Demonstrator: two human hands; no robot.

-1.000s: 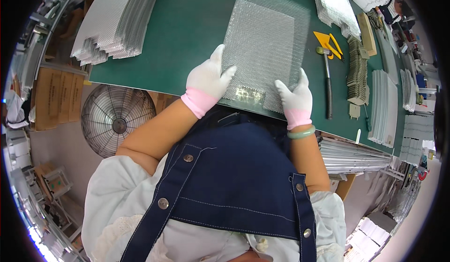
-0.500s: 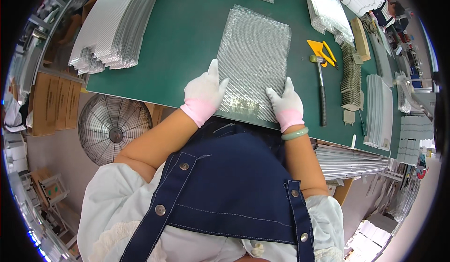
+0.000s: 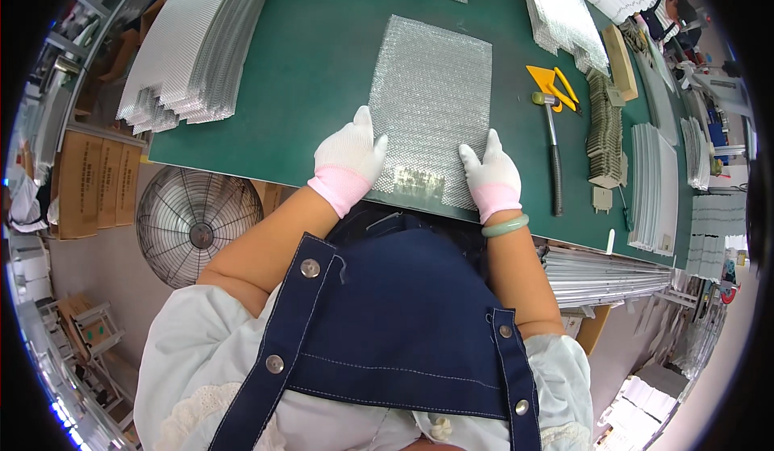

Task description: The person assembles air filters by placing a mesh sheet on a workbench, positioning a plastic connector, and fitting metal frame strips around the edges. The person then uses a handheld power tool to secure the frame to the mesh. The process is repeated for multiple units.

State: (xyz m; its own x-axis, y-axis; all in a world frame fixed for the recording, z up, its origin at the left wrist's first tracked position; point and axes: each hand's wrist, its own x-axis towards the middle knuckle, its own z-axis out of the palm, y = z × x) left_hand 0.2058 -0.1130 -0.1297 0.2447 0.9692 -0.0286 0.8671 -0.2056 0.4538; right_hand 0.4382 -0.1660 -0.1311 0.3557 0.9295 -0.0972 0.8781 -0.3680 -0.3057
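A silvery metal mesh sheet lies on the green work table in front of me; whether it is one layer or several I cannot tell. My left hand, in a white glove with a pink cuff, holds its left edge near the front corner. On the opposite edge, my right hand grips the sheet, gloved alike, its thumb towards the mesh. Both index fingers point away from me along the sides. The other fingers are mostly hidden.
Tall stacks of mesh sheets stand at the left, with another stack at the far right. A hammer, yellow-handled pliers, a row of small metal pieces and pale panels lie right. A floor fan stands below the table's left edge.
The mesh sheet has turned slightly and shifted a little left, and its side edges look straighter now. Both hands have stayed at its edges, moving only slightly.
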